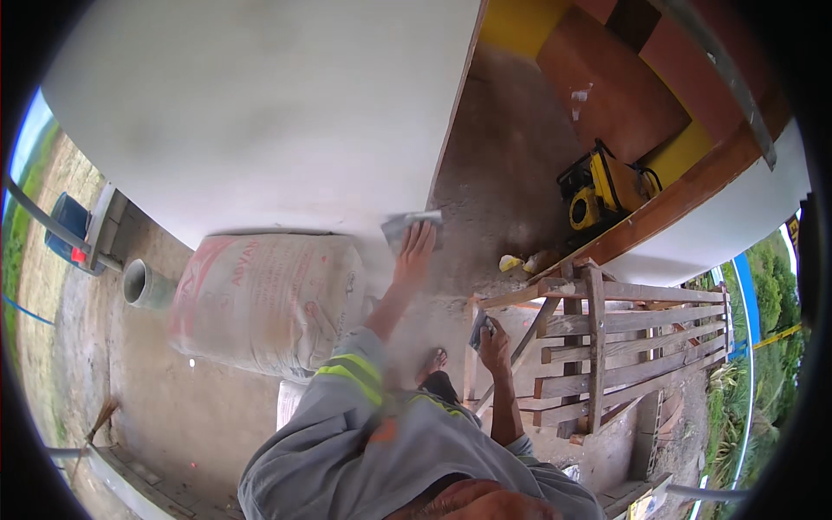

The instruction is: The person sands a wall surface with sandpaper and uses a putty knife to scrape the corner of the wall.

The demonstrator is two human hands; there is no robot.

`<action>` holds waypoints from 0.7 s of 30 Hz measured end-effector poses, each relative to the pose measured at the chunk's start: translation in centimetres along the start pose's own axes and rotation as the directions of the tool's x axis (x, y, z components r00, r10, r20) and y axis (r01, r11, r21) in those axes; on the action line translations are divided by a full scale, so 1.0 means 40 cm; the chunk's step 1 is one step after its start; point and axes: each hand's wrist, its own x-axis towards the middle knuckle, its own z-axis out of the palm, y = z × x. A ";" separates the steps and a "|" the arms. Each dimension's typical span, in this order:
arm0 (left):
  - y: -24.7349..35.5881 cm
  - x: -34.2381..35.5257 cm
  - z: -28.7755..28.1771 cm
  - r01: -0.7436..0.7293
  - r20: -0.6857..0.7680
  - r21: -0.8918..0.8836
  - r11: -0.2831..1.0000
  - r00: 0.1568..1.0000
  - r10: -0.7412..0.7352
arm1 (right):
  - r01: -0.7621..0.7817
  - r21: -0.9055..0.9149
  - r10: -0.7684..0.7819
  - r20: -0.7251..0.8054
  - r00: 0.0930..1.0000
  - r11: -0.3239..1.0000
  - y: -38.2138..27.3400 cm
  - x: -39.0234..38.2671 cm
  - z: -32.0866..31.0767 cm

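Observation:
My left hand point(416, 247) reaches out to the lower edge of the white wall point(286, 113), beside the doorway. Its fingers lie close together over a grey rectangular sheet point(396, 227), which looks like sandpaper and sticks out past the fingertips. Lower and to the right, my right hand point(496, 347) is closed round a small flat dark piece with a paler face point(478, 329); its kind is not clear. A large dusty sack point(260, 290) with faded red print lies just left of my left forearm, against the wall's foot.
Right of my right hand stands a slatted wooden gate point(633, 325). Through the doorway, a yellow and black machine point(602, 191) sits on the dusty floor. A grey pipe point(147, 284) stands beyond the sack, with a blue barrel point(68, 224) farther left. My foot point(433, 360) shows below.

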 end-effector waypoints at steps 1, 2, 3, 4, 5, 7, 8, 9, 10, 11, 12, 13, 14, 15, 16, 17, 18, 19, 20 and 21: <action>-0.012 -0.164 0.069 0.402 0.471 0.126 0.907 0.780 -0.411 | 0.012 -0.004 -0.012 -0.013 1.000 1.000 0.014 0.009 0.006; -0.001 -0.267 0.077 0.450 0.717 0.176 0.875 0.550 -0.428 | -0.010 -0.013 0.009 -0.062 0.998 1.000 0.069 -0.003 -0.002; 0.018 -0.355 0.080 0.571 0.672 0.037 0.820 0.593 -0.444 | -0.022 -0.024 0.019 -0.107 0.994 0.999 0.125 -0.007 -0.018; 0.022 -0.419 0.093 0.667 0.636 0.133 0.733 0.509 -0.579 | -0.022 -0.032 0.018 -0.124 0.992 0.999 0.143 0.002 -0.023; 0.011 -0.476 0.101 0.662 0.511 -0.011 0.750 0.648 -0.565 | 0.054 0.052 -0.046 -0.147 0.988 0.997 0.139 -0.013 -0.037; -0.036 -0.539 0.097 0.631 0.355 -0.148 0.762 0.753 -0.554 | -0.057 0.130 0.076 -0.150 0.986 0.990 0.062 -0.046 -0.077; -0.064 -0.558 0.091 0.713 0.312 -0.156 0.684 0.692 -0.650 | -0.163 0.212 0.195 -0.143 0.970 0.964 0.035 -0.044 -0.088; -0.072 -0.549 0.093 0.777 0.276 -0.180 0.603 0.628 -0.728 | -0.171 0.241 0.208 -0.139 0.968 0.955 0.060 -0.039 -0.113; -0.071 -0.534 0.080 0.780 0.277 -0.188 0.597 0.626 -0.730 | -0.168 0.232 0.204 -0.142 0.969 0.958 0.060 -0.027 -0.138; -0.060 -0.491 0.042 0.790 0.393 -0.573 0.216 0.497 -0.773 | -0.088 0.266 0.165 -0.281 0.945 0.960 0.056 -0.016 -0.168; -0.046 -0.444 -0.012 0.588 0.537 -0.771 -0.244 0.396 -0.745 | -0.001 0.289 0.123 -0.403 0.907 0.957 0.048 -0.002 -0.191; -0.023 -0.394 -0.057 0.585 0.537 -0.772 -0.249 0.390 -0.748 | 0.031 0.243 0.090 -0.470 0.878 0.969 0.042 0.017 -0.228; 0.008 -0.332 -0.096 0.544 0.554 -0.780 -0.310 0.369 -0.746 | 0.061 0.193 0.052 -0.535 0.843 0.979 0.044 0.035 -0.272; 0.040 -0.263 -0.132 0.495 0.567 -0.788 -0.366 0.350 -0.746 | 0.104 0.276 0.089 -0.604 0.792 0.956 0.066 0.065 -0.302; 0.077 -0.195 -0.161 0.389 0.505 -0.849 -0.357 0.400 -0.765 | 0.152 0.355 0.133 -0.662 0.738 0.922 0.094 0.100 -0.331; 0.107 -0.127 -0.189 0.275 0.433 -0.899 -0.340 0.439 -0.787 | 0.159 0.350 0.117 -0.651 0.750 0.923 0.129 0.131 -0.379; 0.131 -0.059 -0.219 0.371 0.297 -0.921 -0.117 0.476 -0.828 | 0.155 -0.036 -0.138 -0.676 0.724 0.987 0.174 0.148 -0.439; 0.149 0.009 -0.245 0.447 0.155 -0.887 0.113 0.520 -0.840 | 0.143 -0.417 -0.390 -0.598 0.700 0.898 0.204 0.165 -0.475; 0.163 0.079 -0.251 0.325 -0.184 -0.815 0.480 0.641 -0.745 | 0.162 -0.421 -0.404 -0.585 0.704 0.892 0.220 0.176 -0.487; 0.177 0.147 -0.256 0.170 -0.466 -0.608 0.775 0.714 -0.522 | 0.066 -0.466 -0.364 -0.587 0.723 0.882 0.242 0.179 -0.500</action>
